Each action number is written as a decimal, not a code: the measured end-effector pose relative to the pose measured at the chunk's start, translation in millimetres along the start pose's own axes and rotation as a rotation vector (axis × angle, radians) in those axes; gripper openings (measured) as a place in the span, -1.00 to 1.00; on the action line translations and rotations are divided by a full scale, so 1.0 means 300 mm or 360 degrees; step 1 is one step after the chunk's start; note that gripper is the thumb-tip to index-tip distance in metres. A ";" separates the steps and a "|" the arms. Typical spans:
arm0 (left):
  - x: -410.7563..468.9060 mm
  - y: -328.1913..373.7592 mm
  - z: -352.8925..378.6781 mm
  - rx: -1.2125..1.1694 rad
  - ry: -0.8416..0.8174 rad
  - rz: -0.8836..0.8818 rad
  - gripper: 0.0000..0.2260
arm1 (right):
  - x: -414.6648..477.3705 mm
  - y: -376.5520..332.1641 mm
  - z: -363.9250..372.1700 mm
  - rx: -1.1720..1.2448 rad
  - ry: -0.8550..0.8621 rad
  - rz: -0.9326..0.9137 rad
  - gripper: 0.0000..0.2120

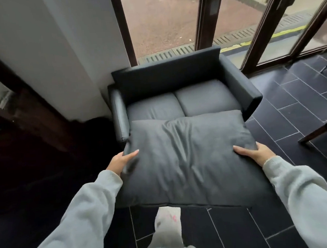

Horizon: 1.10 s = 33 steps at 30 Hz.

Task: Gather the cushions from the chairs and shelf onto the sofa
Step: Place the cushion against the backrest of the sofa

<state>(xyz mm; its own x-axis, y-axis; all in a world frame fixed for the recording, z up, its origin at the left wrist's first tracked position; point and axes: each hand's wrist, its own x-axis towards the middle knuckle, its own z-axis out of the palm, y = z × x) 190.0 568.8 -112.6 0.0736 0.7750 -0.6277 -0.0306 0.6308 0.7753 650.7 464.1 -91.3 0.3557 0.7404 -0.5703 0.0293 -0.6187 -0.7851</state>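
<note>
Fingers (131, 154) of our left hand (121, 161) curl around the left edge of the big grey cushion (186, 160), thumb lying on top and the rest tucked out of sight beneath it. Our right hand (256, 153) does the same on the opposite edge, thumb pressed flat on the fabric, the other fingers hidden under the cushion, so we have it clamped between both hands. Pale grey sleeves (84, 215) cover both our arms down to the wrists. Below the cushion's near edge we see one of our legs and a light sock (168, 231) over the dark tiled floor (232, 230).

We hold the cushion up, roughly flat and tilted a little toward us, its top creased down the middle. Its far edge overlaps the front of the dark sofa (175, 75), hiding the front of the seat; whether it touches the seat there we cannot tell.

Past it lie the sofa's two seat pads (205, 98) side by side, bare, with an armrest on each side and a low back. A white wall (58, 44) stands left of the sofa. Behind the sofa's back rise tall dark-framed windows (162, 18), with reddish pavement outside. At the right edge a dark wooden chair leg (316, 131) stands on the tiles.
</note>
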 end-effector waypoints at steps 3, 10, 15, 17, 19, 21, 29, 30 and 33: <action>0.190 0.116 0.066 0.0010 0.0015 0.0018 -0.36 | 0.180 -0.095 -0.005 -0.0047 0.0028 -0.0075 -0.30; 0.654 0.451 0.261 0.0188 -0.0066 0.0091 -0.34 | 0.598 -0.353 -0.093 -0.0049 0.0180 -0.0038 -0.24; 0.922 0.643 0.415 0.0184 -0.0124 0.0170 -0.54 | 0.857 -0.525 -0.180 0.0142 0.0312 0.0047 -0.14; 1.004 0.684 0.473 0.0087 -0.0098 0.0140 -0.41 | 0.948 -0.575 -0.189 0.0165 0.0378 0.0053 -0.13; 1.083 0.718 0.528 0.0058 -0.0070 0.0118 -0.45 | 1.036 -0.625 -0.196 0.0177 0.0421 -0.0003 -0.15; 1.167 0.735 0.571 0.0065 -0.0051 0.0102 -0.60 | 1.129 -0.672 -0.205 0.0132 0.0446 -0.0043 -0.18; 1.529 0.838 0.770 0.0061 0.0086 0.0070 -0.25 | 1.719 -0.914 -0.297 -0.0118 0.0333 0.0057 -0.46; 1.577 0.852 0.804 0.0016 0.0126 0.0057 -0.18 | 1.818 -0.943 -0.299 -0.0130 0.0300 0.0015 -0.48; 1.760 0.878 0.916 -0.0060 0.0215 0.0028 -0.34 | 2.124 -1.059 -0.303 -0.0115 0.0175 -0.0060 -0.48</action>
<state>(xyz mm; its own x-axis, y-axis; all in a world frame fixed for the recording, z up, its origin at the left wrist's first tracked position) 494.8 1133.8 -220.6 -0.0620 0.7823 -0.6199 -0.0682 0.6163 0.7846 952.9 1108.6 -183.1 0.4535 0.7326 -0.5075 0.1102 -0.6112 -0.7838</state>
